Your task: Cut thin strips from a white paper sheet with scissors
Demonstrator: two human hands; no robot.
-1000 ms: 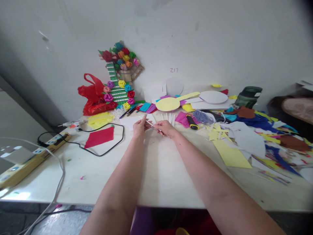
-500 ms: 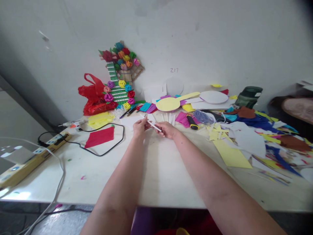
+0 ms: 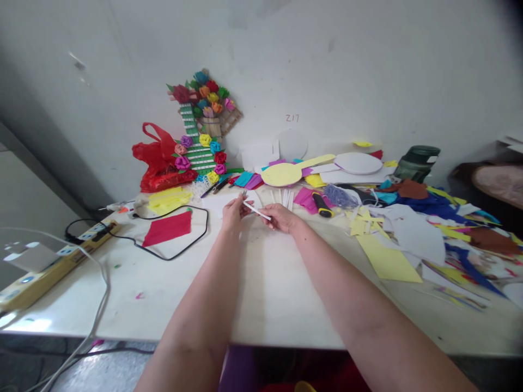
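Observation:
A thin white paper stick slants between my two hands above the table. My left hand is closed around its upper left end, with a short tip showing past the fingers. The fingers of my right hand pinch it near the lower right end. Just behind my right hand, several similar white sticks lie side by side. A white paper sheet lies behind my left hand.
A yellow-and-black cutter and a heap of paper scraps lie to the right. On the left are red paper, a black cable and a power strip. A flower craft leans on the wall.
The paper stick has turned slightly, and less of it shows past my left fingers. Both hands stay in nearly the same place; the whole view has shifted a little.

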